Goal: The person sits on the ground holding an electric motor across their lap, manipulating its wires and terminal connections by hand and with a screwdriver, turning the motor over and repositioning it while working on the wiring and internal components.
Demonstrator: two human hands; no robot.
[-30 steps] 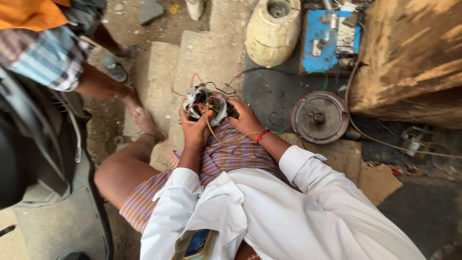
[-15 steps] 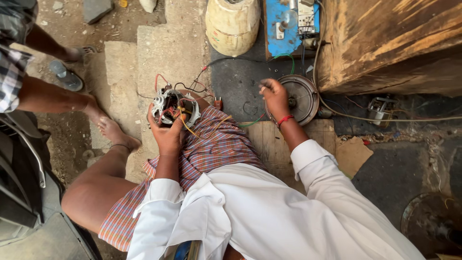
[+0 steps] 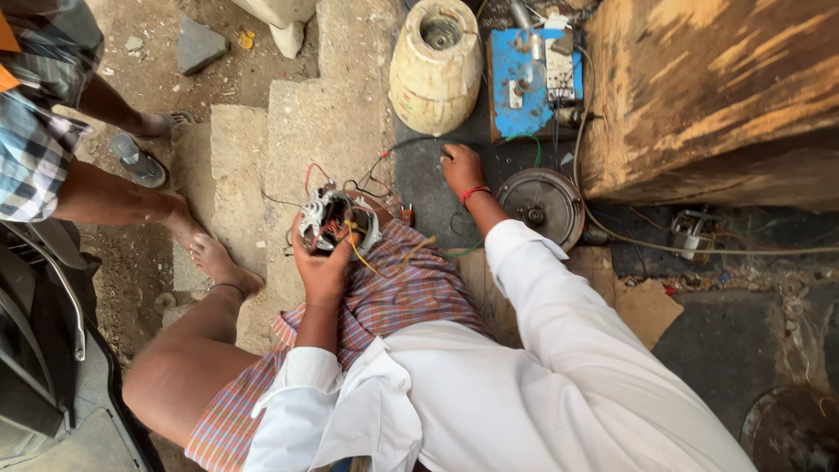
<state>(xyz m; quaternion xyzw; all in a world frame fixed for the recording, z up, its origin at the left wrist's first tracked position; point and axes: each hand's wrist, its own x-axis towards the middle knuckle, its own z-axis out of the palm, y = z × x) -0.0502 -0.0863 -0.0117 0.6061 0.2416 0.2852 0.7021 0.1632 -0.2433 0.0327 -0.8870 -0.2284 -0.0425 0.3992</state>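
Rough concrete steps and dirt ground fill the head view, with a dark mat spread at the foot of a large worn wooden block (image 3: 717, 96).

Taking the motor stator (image 3: 336, 218) as landmark: it rests on the person's knee over the checked cloth, coloured wires trailing from its winding. The left hand (image 3: 322, 262) cups it from below, fingers curled around its rim. The right hand (image 3: 461, 168) is stretched out to the right of the stator and beyond it, down on the mat, fingers bent at a dark cable (image 3: 411, 144); whether they pinch it I cannot tell. Farther right lies a round metal end cover (image 3: 540, 205), beyond that a blue box with switches (image 3: 535, 74), with a cream drum (image 3: 435, 63) beside it.

Judging by this, the motor is open and its wiring loose; the cover is still off, so reassembly remains.

Half a second ago the right hand sat at the round cover; now it has shifted left to the cable, while the left hand keeps the stator on the knee.
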